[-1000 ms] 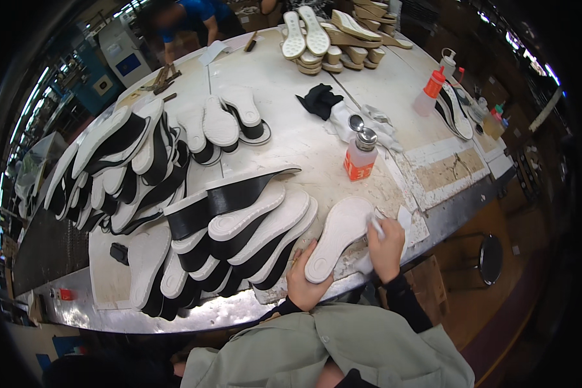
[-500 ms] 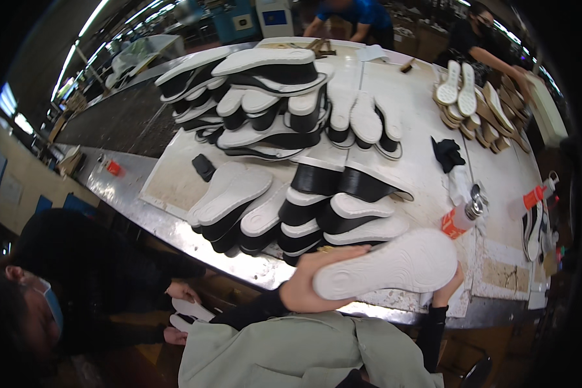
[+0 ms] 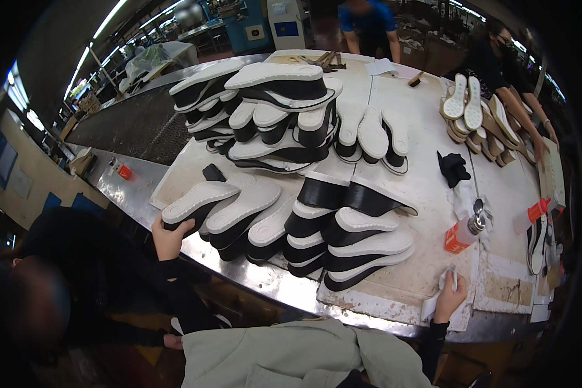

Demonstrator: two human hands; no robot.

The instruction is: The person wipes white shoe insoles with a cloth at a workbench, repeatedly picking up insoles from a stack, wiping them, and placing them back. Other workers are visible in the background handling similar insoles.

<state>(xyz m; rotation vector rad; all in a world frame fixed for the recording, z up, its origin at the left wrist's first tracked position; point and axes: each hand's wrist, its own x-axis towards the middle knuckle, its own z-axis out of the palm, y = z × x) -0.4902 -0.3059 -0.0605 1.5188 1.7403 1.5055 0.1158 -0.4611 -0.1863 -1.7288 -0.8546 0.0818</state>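
Note:
My left hand point(image 3: 168, 238) reaches out to the left and grips one end of a black-and-white wedge shoe sole point(image 3: 199, 197). That sole stands at the left end of a row of similar wedge soles point(image 3: 246, 210), close beside its neighbour, white face up. My right hand point(image 3: 451, 299), over the table's near right edge, is closed on a crumpled white cloth point(image 3: 447, 278). Past the row, more black-and-white wedge soles point(image 3: 275, 76) are piled in layers. A few soles point(image 3: 372, 136) stand to the right of that pile.
A bottle with a red label point(image 3: 460, 236) stands on the white tabletop point(image 3: 394, 284) beyond my right hand. Farther off lie a black cloth point(image 3: 454, 169) and tan wedge soles point(image 3: 491, 126), near a co-worker's arms. Another co-worker point(image 3: 52, 304) sits close on my left.
My left hand has carried the sole from in front of me to the row's left end. My right hand has let go of the sole and now holds the white cloth.

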